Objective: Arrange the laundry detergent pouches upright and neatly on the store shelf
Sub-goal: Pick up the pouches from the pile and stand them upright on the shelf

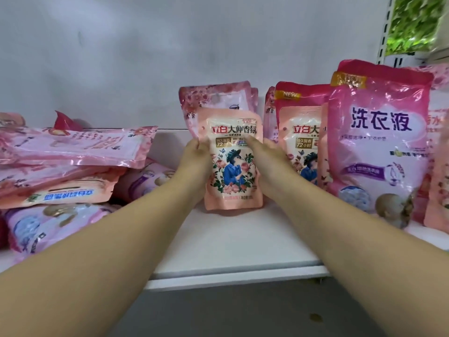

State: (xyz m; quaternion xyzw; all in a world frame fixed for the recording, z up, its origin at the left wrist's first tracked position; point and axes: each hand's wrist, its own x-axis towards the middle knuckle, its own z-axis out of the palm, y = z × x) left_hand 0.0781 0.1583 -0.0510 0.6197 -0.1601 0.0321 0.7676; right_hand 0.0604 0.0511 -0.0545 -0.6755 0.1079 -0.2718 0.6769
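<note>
Pouch in hand: peach detergent pouch with a figure in blue among roses, upright at mid-shelf, its base on the white shelf.
Left hand: the left hand grips the pouch's left edge, fingers curled round it near the top.
Right hand: the right hand holds the pouch's right side, thumb laid across the printed front, the other fingers hidden behind.
Position: the pouch stands just in front of a pale rose-print pouch, which stands upright near the back wall.
Neighbours, right: an upright matching peach pouch marked NEW, partly covered by a large pink pouch with purple characters that stands nearer the shelf edge.
Neighbours, left: a heap of flat pouches, pink, peach and purple, stacked loosely; one lies upside down.
Step in hand: by my judgement, seating this pouch upright in its row.
Doing it well: spread the bottom gusset flat before letting go, square the front to the shelf edge, and line it up with the matching pouch at right; release both sides together so it does not tip.
Contents: all pouches appear sealed and filled; the fill itself cannot be seen through the printed film.
Remaining: the heap at left is not yet stood up.
</note>
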